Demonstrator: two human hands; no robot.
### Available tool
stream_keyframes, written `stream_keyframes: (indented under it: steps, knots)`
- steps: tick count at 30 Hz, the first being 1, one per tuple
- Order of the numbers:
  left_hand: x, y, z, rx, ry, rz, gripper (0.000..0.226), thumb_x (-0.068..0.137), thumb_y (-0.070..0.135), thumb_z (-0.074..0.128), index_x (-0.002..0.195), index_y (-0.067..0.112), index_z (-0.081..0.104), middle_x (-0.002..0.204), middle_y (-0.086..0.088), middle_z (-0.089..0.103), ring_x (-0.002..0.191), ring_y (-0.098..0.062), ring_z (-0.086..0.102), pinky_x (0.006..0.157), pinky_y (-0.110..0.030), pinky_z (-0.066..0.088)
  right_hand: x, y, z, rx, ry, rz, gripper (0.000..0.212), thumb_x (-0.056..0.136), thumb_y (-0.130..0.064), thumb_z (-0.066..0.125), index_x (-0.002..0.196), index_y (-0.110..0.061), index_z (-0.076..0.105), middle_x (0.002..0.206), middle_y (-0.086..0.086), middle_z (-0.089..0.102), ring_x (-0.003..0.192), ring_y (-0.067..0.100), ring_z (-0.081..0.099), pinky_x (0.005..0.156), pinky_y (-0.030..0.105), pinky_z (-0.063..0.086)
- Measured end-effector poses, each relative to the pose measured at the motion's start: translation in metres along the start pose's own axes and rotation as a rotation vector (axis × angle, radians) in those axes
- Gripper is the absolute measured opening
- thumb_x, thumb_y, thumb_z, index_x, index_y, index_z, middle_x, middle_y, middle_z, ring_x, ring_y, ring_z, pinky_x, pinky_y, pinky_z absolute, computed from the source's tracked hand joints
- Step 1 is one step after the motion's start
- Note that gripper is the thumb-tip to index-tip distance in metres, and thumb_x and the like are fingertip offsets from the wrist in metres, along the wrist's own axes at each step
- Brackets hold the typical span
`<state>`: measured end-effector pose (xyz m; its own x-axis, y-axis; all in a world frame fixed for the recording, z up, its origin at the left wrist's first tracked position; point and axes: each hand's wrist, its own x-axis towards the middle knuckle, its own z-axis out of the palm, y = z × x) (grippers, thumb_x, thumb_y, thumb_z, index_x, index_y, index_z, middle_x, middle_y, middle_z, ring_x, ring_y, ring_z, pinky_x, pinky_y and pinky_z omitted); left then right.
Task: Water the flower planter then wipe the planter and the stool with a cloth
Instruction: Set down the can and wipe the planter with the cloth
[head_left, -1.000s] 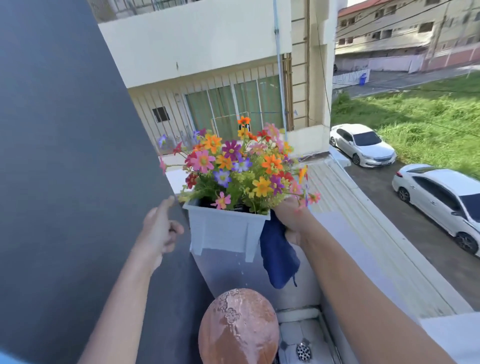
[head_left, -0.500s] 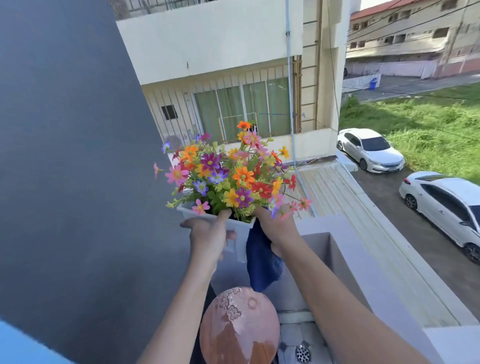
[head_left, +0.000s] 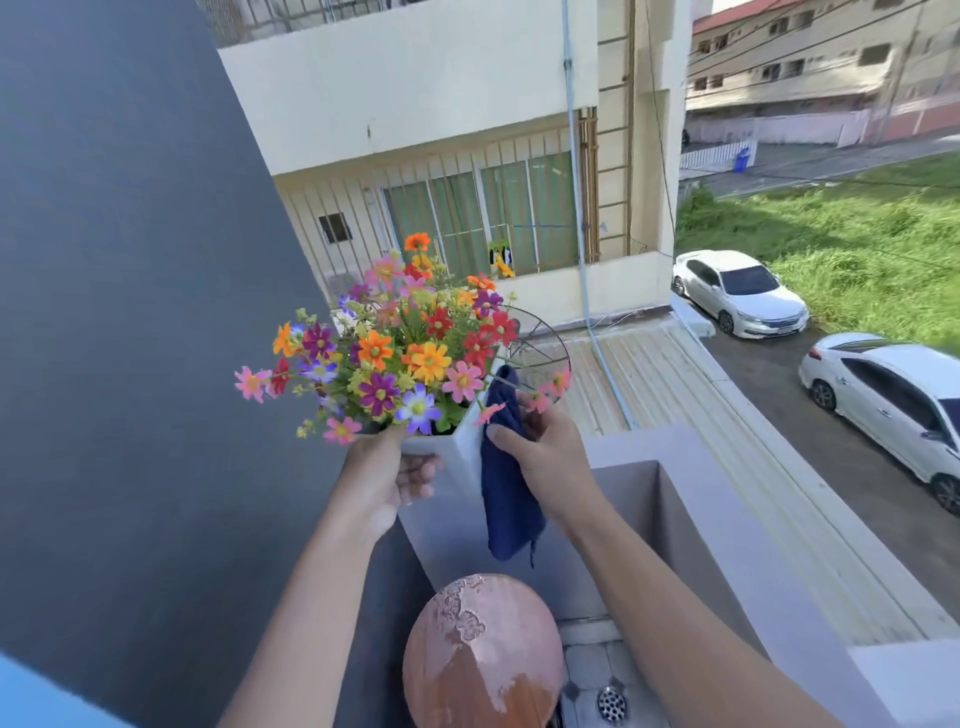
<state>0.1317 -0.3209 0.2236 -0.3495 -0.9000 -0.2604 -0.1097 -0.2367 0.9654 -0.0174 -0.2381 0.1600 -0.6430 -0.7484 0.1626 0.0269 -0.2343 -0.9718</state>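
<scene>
A white planter (head_left: 460, 457) full of many-coloured flowers (head_left: 400, 358) is lifted off the balcony, turned so one corner points at me. My left hand (head_left: 387, 480) grips its near left side, thumb on the rim. My right hand (head_left: 545, 452) presses a dark blue cloth (head_left: 506, 493) against the planter's right face; the cloth hangs down below the hand. Below stands the round stool (head_left: 483, 654) with its worn, reddish peeling top, nothing on it.
A dark grey wall (head_left: 130, 312) fills the left. A grey balcony parapet (head_left: 727, 519) runs along the right, with a floor drain (head_left: 612, 704) at its foot. Beyond the drop are a corrugated roof, a pale building, grass and two white cars (head_left: 883, 395).
My left hand came off the wall and took hold of the planter. The planter has been lifted and turned, and my right hand with the cloth shifted onto its right face.
</scene>
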Motion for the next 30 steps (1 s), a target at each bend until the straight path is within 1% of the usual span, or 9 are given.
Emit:
stream_keyframes:
  steps: [3,7,13,16,18,21,25,27,30]
  knots:
    - [-0.007,0.004,-0.003,0.033,-0.024,0.035,0.031,0.100,0.016,0.039,0.075,0.009,0.055,0.044,-0.006,0.059,0.029,-0.006,0.042,0.031,-0.015,0.035,0.018,-0.012,-0.011,0.023,0.109,0.007,0.030,0.088,-0.007,0.070,0.115,-0.019,0.071,0.106,0.009,0.076,0.095,0.023,0.071,0.080,0.035,0.055]
    - [-0.007,0.002,-0.008,0.020,-0.052,0.058,0.028,0.100,0.011,0.033,0.077,0.013,0.048,0.043,0.000,0.051,0.031,-0.006,0.034,0.031,-0.015,0.028,0.036,-0.025,-0.016,0.075,0.124,-0.012,0.033,0.089,-0.016,0.067,0.121,-0.009,0.068,0.105,0.024,0.072,0.079,0.025,0.062,0.071,0.041,0.049]
    - [-0.004,0.009,-0.006,-0.049,-0.056,0.011,0.030,0.100,0.015,0.035,0.075,0.013,0.051,0.046,-0.002,0.053,0.031,-0.005,0.036,0.031,-0.015,0.027,0.020,-0.025,0.004,0.191,0.079,0.007,0.015,0.090,-0.010,0.069,0.104,-0.016,0.070,0.087,0.000,0.074,0.078,0.016,0.066,0.071,0.033,0.052]
    - [0.003,0.009,-0.009,-0.067,-0.035,-0.017,0.022,0.099,0.016,0.036,0.081,0.014,0.050,0.049,-0.003,0.055,0.033,-0.006,0.034,0.033,-0.015,0.024,0.001,-0.011,0.014,0.197,-0.032,0.029,0.035,0.082,-0.020,0.073,0.115,-0.011,0.068,0.094,0.008,0.074,0.085,0.021,0.067,0.078,0.038,0.054]
    - [0.003,0.006,-0.008,-0.062,-0.046,-0.032,0.022,0.101,0.018,0.036,0.086,0.014,0.050,0.049,-0.003,0.056,0.033,-0.006,0.034,0.033,-0.015,0.025,0.004,-0.013,0.012,0.163,0.006,0.035,0.039,0.078,-0.026,0.073,0.116,-0.015,0.070,0.102,0.013,0.076,0.089,0.029,0.071,0.083,0.046,0.057]
    - [0.000,0.001,-0.007,-0.037,-0.081,-0.038,0.022,0.101,0.018,0.037,0.084,0.014,0.050,0.049,-0.004,0.056,0.034,-0.006,0.034,0.033,-0.015,0.025,0.024,-0.024,-0.001,0.157,0.127,0.014,0.009,0.082,-0.019,0.069,0.090,-0.021,0.072,0.088,0.013,0.071,0.078,0.032,0.064,0.075,0.050,0.053]
    - [-0.010,-0.005,0.000,-0.005,-0.112,-0.038,0.024,0.101,0.016,0.037,0.084,0.009,0.051,0.049,-0.006,0.057,0.034,-0.008,0.039,0.033,-0.017,0.030,0.041,-0.025,-0.021,0.215,0.165,-0.020,0.025,0.092,-0.009,0.062,0.114,0.003,0.066,0.093,0.014,0.066,0.085,0.024,0.061,0.076,0.038,0.047]
    - [-0.015,-0.007,0.006,-0.008,-0.109,-0.024,0.027,0.101,0.014,0.039,0.079,0.008,0.054,0.047,-0.006,0.056,0.033,-0.008,0.040,0.033,-0.016,0.031,0.034,-0.018,-0.022,0.230,0.156,0.005,0.019,0.095,-0.006,0.061,0.111,0.001,0.067,0.093,0.015,0.070,0.083,0.024,0.065,0.075,0.037,0.050]
    - [-0.013,-0.008,0.010,-0.043,-0.094,-0.016,0.026,0.100,0.010,0.038,0.077,0.010,0.051,0.045,-0.005,0.056,0.033,-0.008,0.040,0.033,-0.017,0.033,0.015,-0.007,-0.009,0.250,0.176,0.052,0.033,0.084,-0.016,0.070,0.116,-0.007,0.069,0.106,0.017,0.075,0.085,0.023,0.069,0.074,0.037,0.053]
